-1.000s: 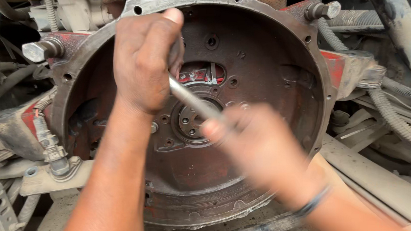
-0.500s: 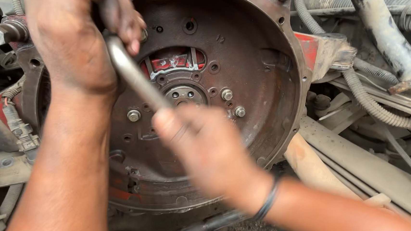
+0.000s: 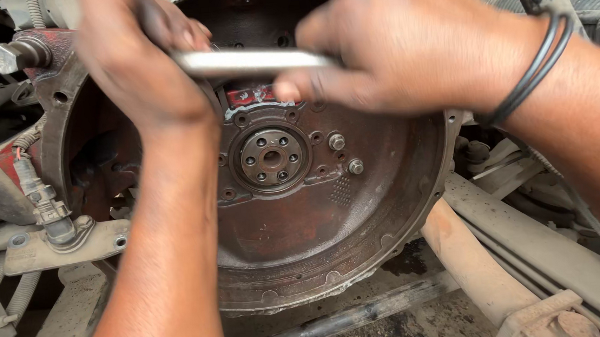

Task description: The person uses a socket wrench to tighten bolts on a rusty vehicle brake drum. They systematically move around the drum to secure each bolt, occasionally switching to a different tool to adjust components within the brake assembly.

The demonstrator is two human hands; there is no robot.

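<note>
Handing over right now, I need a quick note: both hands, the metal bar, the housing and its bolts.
Left hand: closed around one end of the metal bar.
Right hand: gripping the other end; bar lies level across the top of the round rusty housing.
Centre hub is exposed. Two bolts sit beside it; several holes around it are empty.
What the bar's tip engages is hidden.

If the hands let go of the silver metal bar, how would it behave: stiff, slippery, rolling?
The metal bar looks straight between left hand and right hand, so probably stiff. Its smooth, shiny, round surface suggests it may slip in greasy fingers and roll if laid down.
</note>
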